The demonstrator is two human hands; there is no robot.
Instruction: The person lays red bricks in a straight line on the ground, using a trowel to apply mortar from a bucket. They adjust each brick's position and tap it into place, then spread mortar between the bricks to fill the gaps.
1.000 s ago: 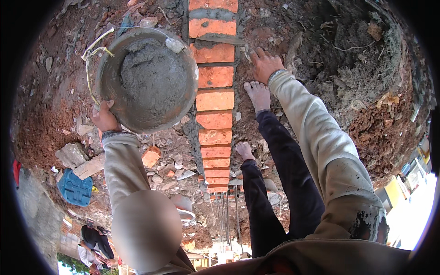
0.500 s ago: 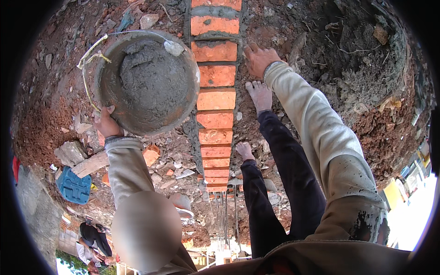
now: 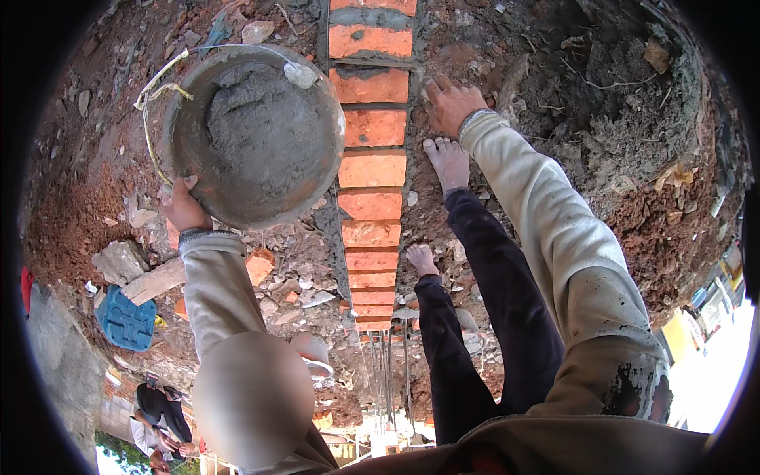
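My left hand grips the near-left rim of a round basin, thumb over the edge. Wet grey mortar fills much of it. A thin cord loops around its left and far side, and a grey lump hangs from the cord at the far rim. The basin stands close against the left side of a narrow orange brick wall. Across the wall, my right hand reaches down with fingers apart and nothing seen in them. Its fingertips are beside the wall; whether they touch it I cannot tell.
My bare feet stand right of the wall on rough soil. Dark loose earth lies farther right. Rubble, a wooden piece and a blue plastic object lie at left. Steel rods stand near the wall's near end. Another person is at lower left.
The basin has shifted slightly away from me, with my left hand still on its rim. My right hand has moved only a little beside the wall.
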